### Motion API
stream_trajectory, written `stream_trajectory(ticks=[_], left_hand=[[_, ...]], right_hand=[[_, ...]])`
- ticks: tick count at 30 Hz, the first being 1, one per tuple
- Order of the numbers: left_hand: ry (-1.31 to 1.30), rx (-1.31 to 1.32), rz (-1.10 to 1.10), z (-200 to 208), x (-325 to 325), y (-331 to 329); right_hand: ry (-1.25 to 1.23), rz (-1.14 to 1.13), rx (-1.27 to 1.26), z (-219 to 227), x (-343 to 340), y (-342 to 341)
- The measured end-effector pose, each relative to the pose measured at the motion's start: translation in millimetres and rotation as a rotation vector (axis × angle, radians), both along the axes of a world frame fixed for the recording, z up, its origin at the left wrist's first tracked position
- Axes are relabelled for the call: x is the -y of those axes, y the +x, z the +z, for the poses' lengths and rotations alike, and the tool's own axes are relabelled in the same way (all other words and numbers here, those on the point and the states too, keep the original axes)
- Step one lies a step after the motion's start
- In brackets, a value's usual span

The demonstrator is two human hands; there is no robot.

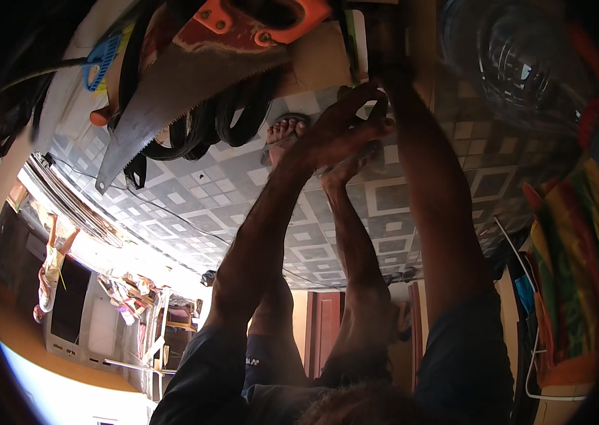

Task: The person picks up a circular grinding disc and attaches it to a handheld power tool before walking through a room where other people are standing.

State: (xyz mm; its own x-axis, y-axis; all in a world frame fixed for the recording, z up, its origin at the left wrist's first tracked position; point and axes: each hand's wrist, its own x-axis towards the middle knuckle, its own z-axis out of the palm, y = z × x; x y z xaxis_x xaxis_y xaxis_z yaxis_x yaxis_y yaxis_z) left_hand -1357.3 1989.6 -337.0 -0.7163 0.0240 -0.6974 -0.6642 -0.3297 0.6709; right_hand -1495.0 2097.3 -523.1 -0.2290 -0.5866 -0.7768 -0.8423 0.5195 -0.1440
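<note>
My left hand (347, 122) reaches forward over the tiled floor, its thumb and fingers spread apart with nothing plainly between them. Close beside it, my right hand (388, 69) is mostly lost in deep shadow, and its fingers cannot be made out. A handsaw (196, 83) with an orange handle lies ahead and to the left, teeth facing me, apart from both hands. Just beyond my left hand is a brown cardboard piece (319, 59). A narrow white and green edge (358, 42) stands next to it.
Black cable coils (207, 129) hang below the saw. A blue plastic piece (102, 62) sits at the far left. Clear plastic wrapping (508, 67) fills the upper right, above a striped cloth (572, 262). My sandalled feet rest on the tiled floor (384, 202). Another person (49, 273) is outside at left.
</note>
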Motion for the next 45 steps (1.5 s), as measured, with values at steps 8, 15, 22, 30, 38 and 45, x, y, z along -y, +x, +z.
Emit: stream_trajectory(ticks=[8,15,22,30,38,45], left_hand=[[0.013,0.026,-0.06,6.0,6.8,-5.3],[-0.057,0.042,-0.145,4.1,1.3,-7.3],[-0.169,0.053,-0.232,22.2,-4.7,-30.4],[-0.156,0.119,-0.182,33.3,-15.6,-55.8],[-0.758,-0.242,-0.117,13.6,-55.1,-97.4],[-0.483,-0.038,-0.058,5.1,-73.6,-99.0]], right_hand=[[-0.607,-0.525,-0.107,9.8,-38.4,11.4],[-0.606,-1.499,0.389,83.0,-74.4,-3.3],[-0.486,-1.555,0.465,113.4,-111.7,-2.8],[-0.579,-1.916,0.698,189.5,-151.4,51.3],[-0.562,-2.062,0.641,228.8,-203.3,113.7],[-0.689,-1.366,0.157,228.5,-229.4,144.9]])
